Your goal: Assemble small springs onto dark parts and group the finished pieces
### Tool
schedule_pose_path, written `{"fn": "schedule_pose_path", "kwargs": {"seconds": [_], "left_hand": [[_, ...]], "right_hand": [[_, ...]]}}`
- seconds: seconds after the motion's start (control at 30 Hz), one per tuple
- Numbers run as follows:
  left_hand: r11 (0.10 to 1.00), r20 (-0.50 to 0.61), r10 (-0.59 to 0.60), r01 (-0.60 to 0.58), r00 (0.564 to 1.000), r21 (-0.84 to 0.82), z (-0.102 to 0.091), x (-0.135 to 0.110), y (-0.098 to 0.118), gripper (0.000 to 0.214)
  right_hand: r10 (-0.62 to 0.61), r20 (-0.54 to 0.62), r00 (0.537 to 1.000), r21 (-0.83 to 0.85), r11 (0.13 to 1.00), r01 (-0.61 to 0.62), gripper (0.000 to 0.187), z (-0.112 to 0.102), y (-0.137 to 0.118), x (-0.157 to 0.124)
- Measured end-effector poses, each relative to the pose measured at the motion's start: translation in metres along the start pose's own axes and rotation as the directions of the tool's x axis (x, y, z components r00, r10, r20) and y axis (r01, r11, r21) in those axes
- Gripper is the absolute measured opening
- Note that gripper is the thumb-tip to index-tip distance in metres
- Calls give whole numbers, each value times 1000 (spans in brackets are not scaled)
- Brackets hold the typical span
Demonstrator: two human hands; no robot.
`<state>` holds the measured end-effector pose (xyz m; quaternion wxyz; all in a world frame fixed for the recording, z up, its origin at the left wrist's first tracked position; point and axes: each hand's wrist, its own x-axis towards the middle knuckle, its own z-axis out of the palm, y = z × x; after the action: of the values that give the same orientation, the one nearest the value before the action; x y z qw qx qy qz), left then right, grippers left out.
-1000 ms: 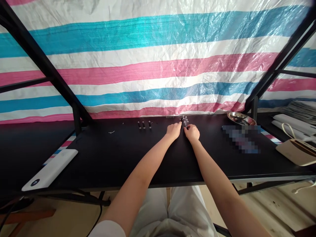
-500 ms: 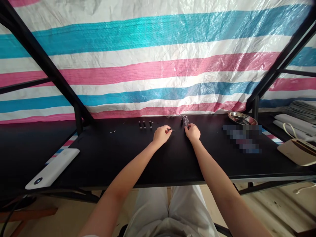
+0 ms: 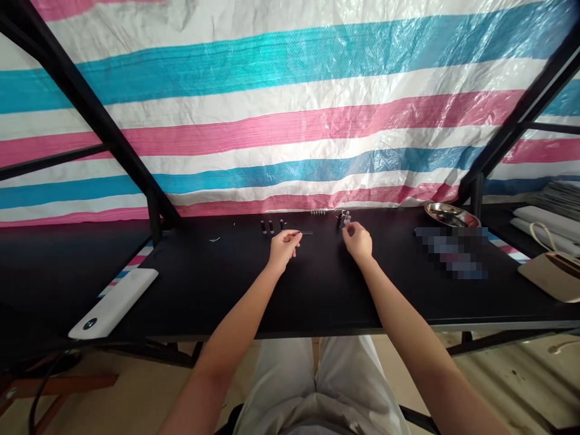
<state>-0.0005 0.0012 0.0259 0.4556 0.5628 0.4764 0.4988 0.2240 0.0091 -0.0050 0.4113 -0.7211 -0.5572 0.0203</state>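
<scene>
My left hand [image 3: 284, 248] is curled in a pinch on a small dark piece [image 3: 304, 232], held just right of three small dark upright cylinders [image 3: 270, 226] standing in a row on the black table [image 3: 235, 284]. My right hand [image 3: 358, 241] rests further right with its fingers closed at a cluster of small dark and shiny parts [image 3: 341, 220]; what it grips is too small to name. A short row of tiny metal pieces [image 3: 318, 212] lies at the table's back edge between my hands.
A white power bank [image 3: 113, 303] lies at the table's left front. A metal dish [image 3: 448, 213] sits back right, with a blurred patch beside it. A beige bag [image 3: 550, 275] and white rolls lie far right. Black frame struts slant on both sides; a striped tarp hangs behind.
My left hand has left the cluster by my right hand and moved left toward the three cylinders, carrying a small dark piece. My right hand has stayed at the cluster.
</scene>
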Motion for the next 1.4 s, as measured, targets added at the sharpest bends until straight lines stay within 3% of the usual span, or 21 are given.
{"fn": "schedule_pose_path", "kwargs": {"seconds": [0.17,0.3,0.5,0.77,1.1,1.4], "left_hand": [[993,36,-47,51,998,-109,-3,0,2,36],[990,101,-49,62,994,-124,-2,-1,0,36],[988,144,-32,53,989,-145,0,-2,-4,38],[980,114,-45,66,992,-190,1,0,-7,36],[997,41,72,-71,997,-31,2,-6,1,33],[991,101,127,-131,987,34,4,-8,-3,32]], "right_hand": [[-260,105,960,85,964,252,14,-4,-23,-19],[-362,127,924,107,931,350,12,-4,-33,-28],[-422,139,896,76,907,415,12,-7,-34,-29],[-459,163,874,52,888,457,13,-7,-36,-31],[-479,95,873,-79,870,486,21,-9,-40,-31],[-552,70,831,-3,833,553,27,-8,-45,-36]]}}
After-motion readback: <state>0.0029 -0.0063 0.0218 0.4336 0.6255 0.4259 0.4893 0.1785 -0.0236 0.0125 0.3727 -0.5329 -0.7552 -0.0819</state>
